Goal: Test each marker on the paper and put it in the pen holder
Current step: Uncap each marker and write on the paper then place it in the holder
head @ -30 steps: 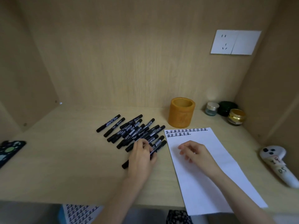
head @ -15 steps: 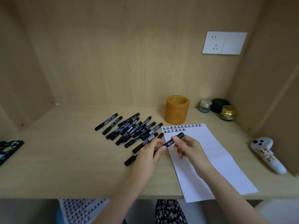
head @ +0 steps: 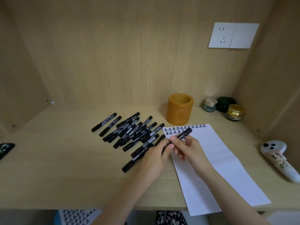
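One black marker [head: 183, 135] is held between both hands over the paper's left edge, its far end pointing up-right. My left hand [head: 155, 157] pinches its near end; my right hand [head: 186, 147] grips its middle. The cap looks on. Several black markers [head: 129, 132] lie in a pile on the desk to the left. The white paper [head: 215, 159] carries two rows of black written marks at its top. The orange pen holder [head: 179, 109] stands upright behind the paper; nothing shows inside it.
Three small jars [head: 224, 107] stand at the back right. A white controller with a label [head: 279, 158] lies at the right edge. A dark patterned object [head: 5, 148] sits at the far left. Another written sheet [head: 76, 216] shows below the wooden desk [head: 65, 176].
My left hand lifted a marker from the pile and brought it right. My right hand came over and took hold of it; now both hands hold it over the paper's edge.
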Available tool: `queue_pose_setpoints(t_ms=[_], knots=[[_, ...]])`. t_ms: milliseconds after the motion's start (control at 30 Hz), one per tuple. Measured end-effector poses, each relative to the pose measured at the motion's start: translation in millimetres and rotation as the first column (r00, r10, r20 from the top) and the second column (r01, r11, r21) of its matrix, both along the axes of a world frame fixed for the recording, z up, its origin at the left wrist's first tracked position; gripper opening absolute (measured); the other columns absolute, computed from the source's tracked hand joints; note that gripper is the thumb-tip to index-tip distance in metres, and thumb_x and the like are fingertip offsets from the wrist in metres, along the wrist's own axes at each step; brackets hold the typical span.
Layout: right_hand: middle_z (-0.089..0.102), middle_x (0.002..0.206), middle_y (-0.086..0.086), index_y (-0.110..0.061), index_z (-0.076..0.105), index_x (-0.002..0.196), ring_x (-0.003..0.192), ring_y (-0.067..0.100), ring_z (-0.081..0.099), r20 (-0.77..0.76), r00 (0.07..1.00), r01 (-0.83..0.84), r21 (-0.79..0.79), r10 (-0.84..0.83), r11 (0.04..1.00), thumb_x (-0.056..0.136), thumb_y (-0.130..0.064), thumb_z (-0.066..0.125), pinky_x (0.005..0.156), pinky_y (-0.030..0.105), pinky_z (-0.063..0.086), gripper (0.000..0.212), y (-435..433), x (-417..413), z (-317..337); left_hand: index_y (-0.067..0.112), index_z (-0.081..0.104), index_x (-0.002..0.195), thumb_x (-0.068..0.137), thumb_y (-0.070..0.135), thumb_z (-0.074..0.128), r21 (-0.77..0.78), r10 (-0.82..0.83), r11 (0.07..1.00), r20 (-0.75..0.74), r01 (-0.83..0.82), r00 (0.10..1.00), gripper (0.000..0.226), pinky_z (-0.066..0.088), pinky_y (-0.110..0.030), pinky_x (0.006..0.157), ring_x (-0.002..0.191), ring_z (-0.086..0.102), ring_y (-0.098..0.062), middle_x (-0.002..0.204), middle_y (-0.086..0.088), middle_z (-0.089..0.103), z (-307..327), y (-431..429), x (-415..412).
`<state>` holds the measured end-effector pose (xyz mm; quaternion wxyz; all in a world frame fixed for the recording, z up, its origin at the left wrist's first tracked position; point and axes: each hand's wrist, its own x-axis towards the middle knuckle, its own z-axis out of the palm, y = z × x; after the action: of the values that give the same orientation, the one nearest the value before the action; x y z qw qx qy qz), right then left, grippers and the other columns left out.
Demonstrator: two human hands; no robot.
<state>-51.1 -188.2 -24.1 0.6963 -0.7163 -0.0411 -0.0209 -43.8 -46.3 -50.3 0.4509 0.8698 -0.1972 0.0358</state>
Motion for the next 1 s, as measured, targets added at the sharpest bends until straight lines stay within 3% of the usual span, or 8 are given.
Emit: queue_pose_setpoints(t_ms=[267, 333, 400, 467, 533, 633, 767, 1000], knots=[[0.050, 0.052, 0.004, -0.005, 0.054, 0.073, 0.046, 0.012, 0.040, 0.013, 1.000, -0.019, -0.039, 0.019, 0.999, 0.094, -0.025, 0.057, 0.046, 0.019, 0.033, 0.029, -7.3, 14.8, -8.0, 0.025, 0.058, 0.085, 0.096, 0.035, 0.046, -0.176, -0.070, 0.983, -0.124, 0.048, 0.990, 0.019, 0.037, -0.028, 0.063, 0.061, 0.047, -0.007, 0.065, 0.016, 0.058, -3.2, -7.3, 14.8], [0.050, 0.051, 0.004, -0.004, 0.054, 0.071, 0.045, 0.013, 0.041, 0.010, 1.000, 0.013, -0.054, -0.013, 0.998, 0.093, -0.025, 0.060, 0.045, 0.020, 0.033, 0.031, -8.6, 17.8, -8.2, 0.029, 0.054, 0.086, 0.096, 0.040, 0.043, -0.165, -0.081, 0.985, -0.119, 0.060, 0.990, 0.018, 0.038, -0.030, 0.065, 0.064, 0.051, -0.015, 0.070, 0.010, 0.060, -2.8, -9.1, 14.3], [0.048, 0.047, 0.002, -0.006, 0.051, 0.065, 0.042, 0.013, 0.039, 0.016, 0.995, 0.100, -0.046, -0.100, 0.994, 0.093, -0.025, 0.061, 0.044, 0.020, 0.033, 0.035, -11.3, 23.3, -5.0, 0.032, 0.049, 0.097, 0.095, 0.045, 0.039, -0.144, -0.056, 0.989, -0.137, 0.036, 0.989, 0.016, 0.037, -0.031, 0.063, 0.063, 0.051, -0.018, 0.072, 0.000, 0.057, -3.8, -10.7, 13.9], [0.044, 0.045, 0.002, -0.009, 0.046, 0.061, 0.041, 0.015, 0.036, 0.006, 0.978, 0.209, 0.039, -0.209, 0.977, 0.094, -0.022, 0.059, 0.043, 0.022, 0.031, 0.037, -19.4, 33.3, 0.8, 0.029, 0.043, 0.114, 0.098, 0.034, 0.037, -0.119, -0.036, 0.993, -0.166, 0.016, 0.985, 0.018, 0.033, -0.026, 0.056, 0.058, 0.044, -0.009, 0.075, 0.003, 0.049, -7.8, -10.4, 13.2], [0.042, 0.047, 0.003, -0.010, 0.047, 0.067, 0.042, 0.017, 0.037, -0.037, 0.958, 0.287, 0.173, -0.285, 0.942, 0.094, -0.018, 0.055, 0.045, 0.027, 0.028, 0.030, -30.7, 45.6, 6.6, 0.028, 0.038, 0.124, 0.100, 0.021, 0.034, -0.080, -0.065, 0.995, -0.160, 0.053, 0.985, 0.025, 0.037, -0.022, 0.063, 0.069, 0.048, -0.007, 0.089, 0.004, 0.051, -14.7, -8.6, 13.3], [0.053, 0.050, 0.005, -0.008, 0.056, 0.077, 0.045, 0.019, 0.052, -0.071, 0.954, 0.300, 0.223, -0.292, 0.927, 0.095, -0.016, 0.050, 0.046, 0.027, 0.033, 0.021, -38.7, 63.3, 8.0, 0.025, 0.040, 0.126, 0.099, 0.016, 0.038, -0.010, -0.126, 0.992, -0.120, 0.126, 0.985, 0.028, 0.041, -0.019, 0.081, 0.089, 0.053, -0.004, 0.099, 0.011, 0.052, -24.0, -6.8, 17.0], [0.072, 0.073, 0.017, -0.004, 0.069, 0.094, 0.068, 0.021, 0.071, -0.087, 0.978, 0.196, 0.095, -0.188, 0.976, 0.094, -0.027, 0.057, 0.046, 0.022, 0.040, 0.026, -29.9, 78.1, 0.3, 0.019, 0.058, 0.113, 0.093, 0.015, 0.053, 0.037, -0.090, 0.995, 0.007, 0.089, 0.996, 0.021, 0.045, -0.016, 0.083, 0.093, 0.055, 0.001, 0.100, 0.014, 0.059, -25.5, -4.3, 29.2], [0.049, 0.040, -0.011, -0.012, 0.049, 0.055, 0.037, 0.002, 0.042, -0.062, 0.955, 0.289, -0.045, -0.291, 0.956, 0.081, -0.019, 0.075, 0.042, 0.012, 0.034, 0.037, -19.2, 89.7, -21.2, 0.017, 0.063, 0.114, 0.094, 0.021, 0.046, 0.193, -0.043, 0.981, 0.226, -0.001, 0.973, 0.027, 0.049, -0.027, 0.086, 0.103, 0.057, -0.009, 0.117, 0.005, 0.058, -36.2, 2.9, 43.7]])
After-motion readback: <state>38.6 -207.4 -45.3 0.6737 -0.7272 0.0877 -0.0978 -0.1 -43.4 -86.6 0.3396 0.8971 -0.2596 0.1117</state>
